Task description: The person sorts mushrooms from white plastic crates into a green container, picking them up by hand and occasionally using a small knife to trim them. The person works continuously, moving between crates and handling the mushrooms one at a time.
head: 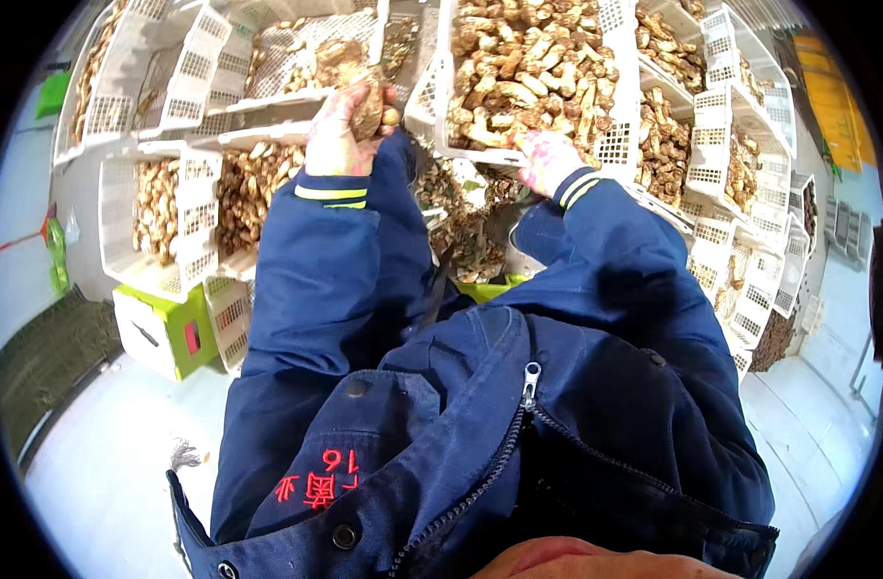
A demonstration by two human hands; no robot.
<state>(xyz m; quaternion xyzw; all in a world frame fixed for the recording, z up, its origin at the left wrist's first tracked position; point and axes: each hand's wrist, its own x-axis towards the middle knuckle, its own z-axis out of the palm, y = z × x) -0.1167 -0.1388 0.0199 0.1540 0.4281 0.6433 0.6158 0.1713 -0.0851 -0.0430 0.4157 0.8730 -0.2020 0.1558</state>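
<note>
My left hand [338,134] holds several brown mushrooms [369,110], one with a long thick stem, over the near edge of a white mesh crate [228,107]. Smaller pale mushrooms [300,76] lie inside that crate. On the other side, my right hand [552,159] is at the near rim of a white plastic crate [478,154] heaped with long-stemmed mushrooms [535,79]. Its fingertips touch the rim or the mushrooms beside it; whether they grip anything is hidden. Dark trimmings and debris [474,235] lie below, between my knees.
More mushroom-filled crates stand at left [159,210] and in stacks at right [709,155]. A green and white box [170,329] sits on the pale floor at left. Yellow crates [836,101] are at the far right. A lime-green container edge [492,288] shows between my legs.
</note>
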